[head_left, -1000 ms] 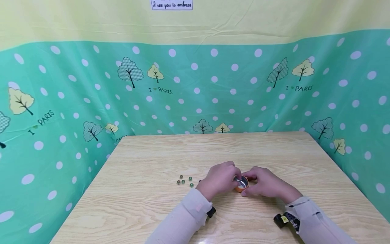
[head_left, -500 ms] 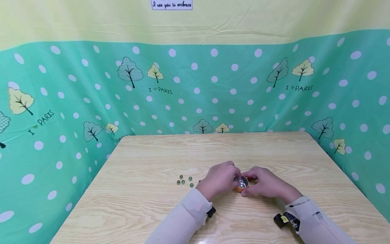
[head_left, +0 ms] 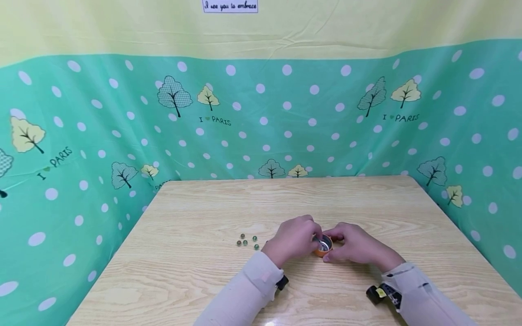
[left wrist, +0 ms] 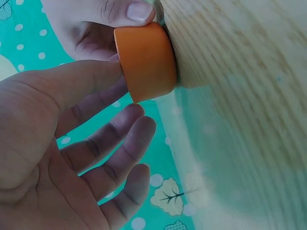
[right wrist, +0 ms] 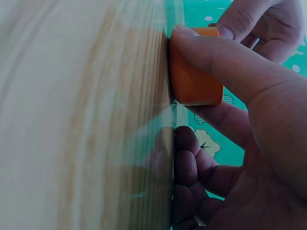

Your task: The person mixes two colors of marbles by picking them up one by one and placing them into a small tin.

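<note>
Gripping the orange cup (head_left: 322, 254) between thumb and forefinger of the right hand (head_left: 352, 244), holding it upright on the bench (head_left: 195, 280). Reaching into it over the rim with thumb and forefinger of the left hand (head_left: 295, 240). Seeing the shiny metallic inside only from the head; losing those two fingertips from every view, so being unable to tell whether pinching anything. Viewing from the left wrist the smooth orange wall side-on, meeting the bench at its base, and finding the left hand's other fingers spreading loosely just beside it. Noticing from the right wrist the right hand's remaining fingers curling against the bench. Spotting from the head alone five small marbles (head_left: 245, 243) lying loosely grouped to the left of the left hand. Looking farther out, meeting pale sleeves (head_left: 240, 294) and a green dotted cloth (head_left: 285, 122) hanging behind the bench.
</note>
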The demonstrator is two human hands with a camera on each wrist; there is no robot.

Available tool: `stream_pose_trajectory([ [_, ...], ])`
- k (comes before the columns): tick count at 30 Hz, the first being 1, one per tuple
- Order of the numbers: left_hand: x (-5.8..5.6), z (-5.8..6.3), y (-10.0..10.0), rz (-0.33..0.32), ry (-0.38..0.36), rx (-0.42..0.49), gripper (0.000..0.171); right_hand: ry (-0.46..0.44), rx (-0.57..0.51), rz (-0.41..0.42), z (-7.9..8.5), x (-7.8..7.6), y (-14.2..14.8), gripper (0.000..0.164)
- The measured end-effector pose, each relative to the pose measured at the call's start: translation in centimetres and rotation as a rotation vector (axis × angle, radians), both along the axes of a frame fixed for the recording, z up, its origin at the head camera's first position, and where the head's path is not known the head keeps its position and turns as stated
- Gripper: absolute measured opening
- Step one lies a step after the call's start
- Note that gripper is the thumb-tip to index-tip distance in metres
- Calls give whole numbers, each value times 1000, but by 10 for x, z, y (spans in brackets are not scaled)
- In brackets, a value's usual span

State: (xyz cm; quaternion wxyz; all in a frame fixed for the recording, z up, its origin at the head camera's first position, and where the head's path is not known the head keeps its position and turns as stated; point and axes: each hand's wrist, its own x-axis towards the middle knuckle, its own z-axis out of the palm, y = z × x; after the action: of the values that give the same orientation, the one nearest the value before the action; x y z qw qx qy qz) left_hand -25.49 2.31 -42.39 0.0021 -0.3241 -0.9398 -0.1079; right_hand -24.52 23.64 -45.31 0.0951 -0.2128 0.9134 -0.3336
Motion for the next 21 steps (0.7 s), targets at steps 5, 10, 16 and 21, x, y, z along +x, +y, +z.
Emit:
stream_pose_trajectory([
  [5,-2,-1,-3,19,-13,15,12,2,-10,6,-1,0,1,53],
  [10,-2,1,-5,17,-12,35,13,1,-13,13,-1,0,2,49],
  [16,-3,4,-7,23,-21,39,15,8,-11,22,-1,0,3,48],
  [21,-4,5,-13,27,-33,48,16,10,-13,32,-2,-1,2,49],
])
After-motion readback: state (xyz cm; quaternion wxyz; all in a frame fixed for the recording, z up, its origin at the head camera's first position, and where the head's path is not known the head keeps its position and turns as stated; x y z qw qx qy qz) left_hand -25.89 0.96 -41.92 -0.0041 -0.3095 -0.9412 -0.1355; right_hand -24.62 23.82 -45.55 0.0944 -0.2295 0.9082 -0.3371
